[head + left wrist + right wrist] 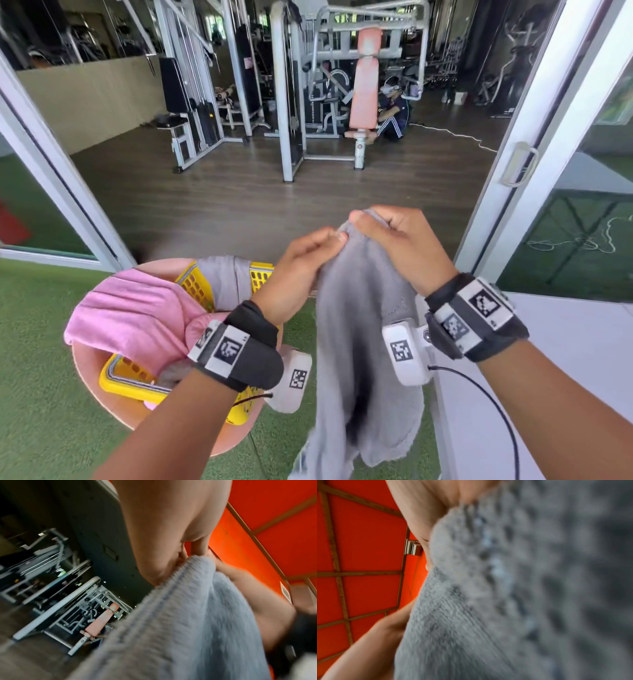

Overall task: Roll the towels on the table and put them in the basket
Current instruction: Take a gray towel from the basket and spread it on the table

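Grey fluffy towel [363, 346], unrolled, dangling limp from both hands.

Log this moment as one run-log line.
left hand grips grey towel | right hand grips it | towel hanging unrolled | basket beside

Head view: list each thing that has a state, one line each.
Grey towel: unrolled, hanging in the air from its top edge.
Left hand: pinches the towel's top edge.
Right hand: grips the top edge beside the left.
Pink towel: crumpled, draped over the basket.
Basket: yellow, upright on a pink stool, another grey towel over its far rim.
Sliding door: open.
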{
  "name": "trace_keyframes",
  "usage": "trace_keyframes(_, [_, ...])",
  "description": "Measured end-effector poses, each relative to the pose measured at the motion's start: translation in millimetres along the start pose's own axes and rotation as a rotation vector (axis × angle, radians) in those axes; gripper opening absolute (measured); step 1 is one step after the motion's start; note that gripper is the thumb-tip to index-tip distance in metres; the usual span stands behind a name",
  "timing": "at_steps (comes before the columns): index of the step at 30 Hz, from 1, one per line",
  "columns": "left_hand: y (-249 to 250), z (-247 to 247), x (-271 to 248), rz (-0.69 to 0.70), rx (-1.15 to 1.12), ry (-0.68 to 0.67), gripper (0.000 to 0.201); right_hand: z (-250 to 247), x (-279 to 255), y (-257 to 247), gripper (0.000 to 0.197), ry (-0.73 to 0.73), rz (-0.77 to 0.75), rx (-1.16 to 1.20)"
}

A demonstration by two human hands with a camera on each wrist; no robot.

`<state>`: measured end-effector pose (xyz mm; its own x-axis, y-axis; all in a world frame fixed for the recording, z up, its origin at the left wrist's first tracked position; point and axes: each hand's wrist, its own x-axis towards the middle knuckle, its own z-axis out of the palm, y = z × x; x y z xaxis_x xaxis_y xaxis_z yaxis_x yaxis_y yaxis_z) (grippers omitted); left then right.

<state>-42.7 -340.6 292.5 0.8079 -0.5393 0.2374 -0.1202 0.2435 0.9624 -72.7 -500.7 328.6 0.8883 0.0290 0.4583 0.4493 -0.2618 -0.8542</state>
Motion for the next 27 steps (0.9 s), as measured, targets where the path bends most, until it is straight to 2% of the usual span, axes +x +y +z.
trace_keyframes(1, [7, -4, 3, 0.045, -0.04, 0.086, 0.019, 2, -3, 5, 0.032, -0.028, 0.035, -0.017])
trace_keyframes(3, [18, -18, 11, 0.117, -0.107, 0.248, 0.022, 9, -19, 24, 0.044, -0.174, 0.183, -0.101])
trace_keyframes(5, [17, -27, 14, 0.127, -0.083, 0.277, 0.021, 12, -32, 37, 0.046, -0.332, 0.281, -0.167])
trace_keyframes(6, [12, -27, 12, 0.104, -0.046, 0.231, 0.018, 11, -32, 35, 0.04, -0.353, 0.255, -0.156])
trace_keyframes(8, [1, -17, 3, 0.025, 0.024, 0.062, 0.016, 2, -18, 23, 0.023, -0.22, 0.14, -0.077])
trace_keyframes(9, [-3, -10, -2, -0.028, 0.042, -0.017, 0.017, -3, -9, 15, 0.022, -0.119, 0.1, -0.049])
trace_keyframes(10, [-6, -6, -5, -0.069, 0.042, -0.057, 0.022, -6, -2, 9, 0.027, -0.046, 0.073, -0.047])
trace_keyframes(12, [-7, -7, -4, -0.065, 0.001, -0.014, 0.029, -4, -1, 9, 0.036, -0.026, 0.077, -0.072])
trace_keyframes(13, [-4, -12, -1, -0.04, -0.043, 0.048, 0.03, -1, -7, 14, 0.039, -0.073, 0.12, -0.083])
trace_keyframes(15, [3, -26, 4, 0.002, -0.145, 0.179, 0.026, 5, -22, 20, 0.047, -0.283, 0.293, -0.152])
trace_keyframes(16, [6, -30, 6, 0.006, -0.163, 0.205, 0.023, 6, -28, 19, 0.052, -0.394, 0.37, -0.188])
trace_keyframes(17, [6, -31, 5, -0.003, -0.151, 0.183, 0.022, 4, -30, 16, 0.055, -0.441, 0.382, -0.203])
trace_keyframes(18, [4, -29, 3, -0.025, -0.124, 0.111, 0.022, 3, -27, 11, 0.054, -0.417, 0.341, -0.175])
trace_keyframes(20, [-3, -16, -3, -0.08, -0.055, -0.084, 0.028, -5, -13, 1, 0.037, -0.215, 0.201, -0.009])
trace_keyframes(21, [-6, -11, -4, -0.092, -0.011, -0.14, 0.03, -9, -5, 0, 0.03, -0.123, 0.157, 0.057])
trace_keyframes(22, [-7, -8, -3, -0.082, 0.018, -0.139, 0.028, -12, 1, -1, 0.029, -0.075, 0.138, 0.067])
trace_keyframes(23, [-5, -7, -1, -0.058, 0.01, -0.091, 0.026, -14, 4, 3, 0.033, -0.075, 0.136, 0.024])
trace_keyframes(25, [1, -16, 5, 0.001, -0.087, 0.086, 0.026, -16, -1, 15, 0.043, -0.198, 0.205, -0.092])
trace_keyframes(27, [5, -28, 10, 0.025, -0.175, 0.201, 0.024, -18, -10, 17, 0.032, -0.372, 0.322, -0.179])
